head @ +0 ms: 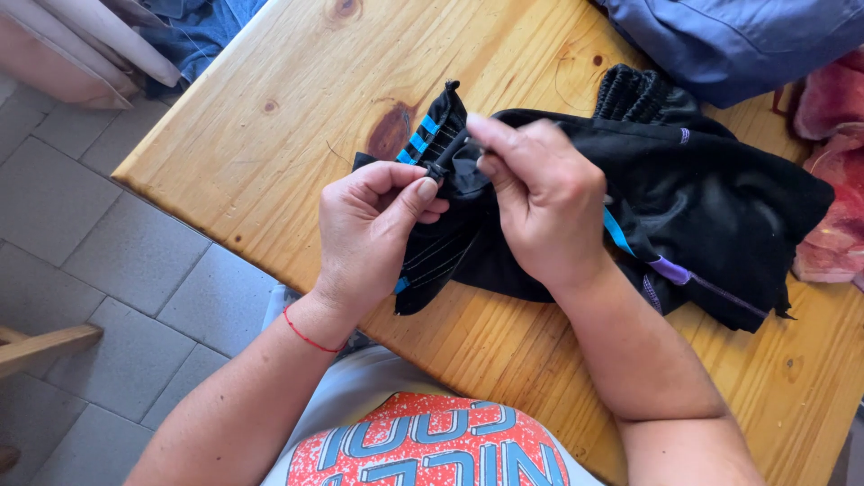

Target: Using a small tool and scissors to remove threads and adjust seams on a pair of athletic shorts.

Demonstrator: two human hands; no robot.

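A black garment (pixel 720 202) with blue and purple trim lies crumpled on the wooden table (pixel 297 117). My left hand (pixel 369 229) pinches a small black part at the garment's near edge between thumb and forefinger. My right hand (pixel 540 202) rests on the cloth beside it, with its fingertips closed on the same spot. A thin red string circles my left wrist. Blue stripes show on the fabric just above my left thumb.
A blue-grey cloth (pixel 738 36) lies at the table's far edge, and a pink-red fabric (pixel 832 180) at the right edge. Denim clothing (pixel 193 31) sits beyond the left corner. Grey floor tiles (pixel 90 234) lie to the left, with a wooden bar (pixel 45 346) low down.
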